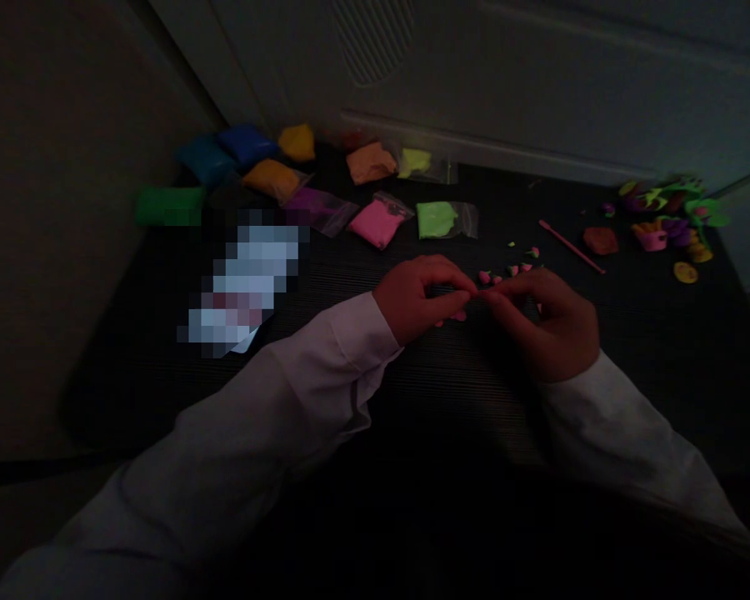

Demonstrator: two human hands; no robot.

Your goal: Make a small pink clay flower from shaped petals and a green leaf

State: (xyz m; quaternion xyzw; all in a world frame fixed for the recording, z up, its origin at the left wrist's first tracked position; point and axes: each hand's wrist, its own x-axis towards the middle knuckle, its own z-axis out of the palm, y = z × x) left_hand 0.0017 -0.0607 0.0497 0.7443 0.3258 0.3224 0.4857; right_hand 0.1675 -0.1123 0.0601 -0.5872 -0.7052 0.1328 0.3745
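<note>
My left hand (416,298) and my right hand (550,325) meet above the dark table, each pinched at the fingertips. Whatever lies between the fingertips is too small and dim to make out. Just beyond them sit several small pink-and-green clay pieces (484,277), like little rosebuds. Some flat pink bits (458,316) show beneath the left fingers. Past my right hand, a thin pink modelling tool (572,246) lies at a slant, beside a reddish lump of clay (601,241).
Bags of coloured clay line the back: pink (380,222), light green (437,220), orange (371,162), blue (247,145) and others. A lit, blurred-out screen (250,283) lies left. Finished-looking clay figures (650,235) cluster right. A pale panel (537,108) stands behind the table (462,383).
</note>
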